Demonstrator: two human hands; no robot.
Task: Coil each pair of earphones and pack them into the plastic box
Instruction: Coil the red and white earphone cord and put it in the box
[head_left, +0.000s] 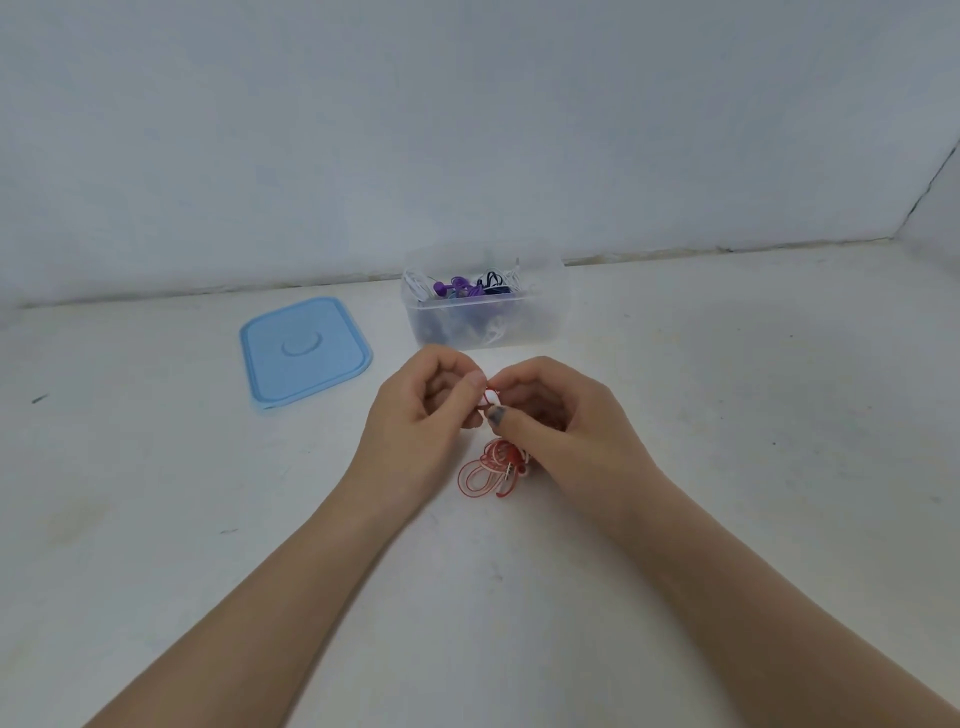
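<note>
No writing or brand mark can be read on anything here. Farthest left, a pale blue lid (305, 354) lies flat on the white counter (156, 519), with a raised ring at its centre. To its right, near the back wall, stands the clear plastic box (480, 304), open at the top. Inside it are earphones already packed (470, 288): purple ones toward the middle, dark ones beside them, and white cable along the sides (the heap is too tangled to count pairs).

Just in front of the box the person's two hands meet above the counter. The left hand (415, 415) has its fingers curled, thumb and forefinger pinching a small white earbud piece (491, 399). The right hand (561, 421) is curled too, its fingers pinching the same end of the red earphones (493, 467) from the other side; the thumbnail is dark. Below the hands the rest of the red and white cable hangs in loose loops that touch the counter, the metal plug showing among them. Both bare forearms reach in from the bottom edge.
</note>
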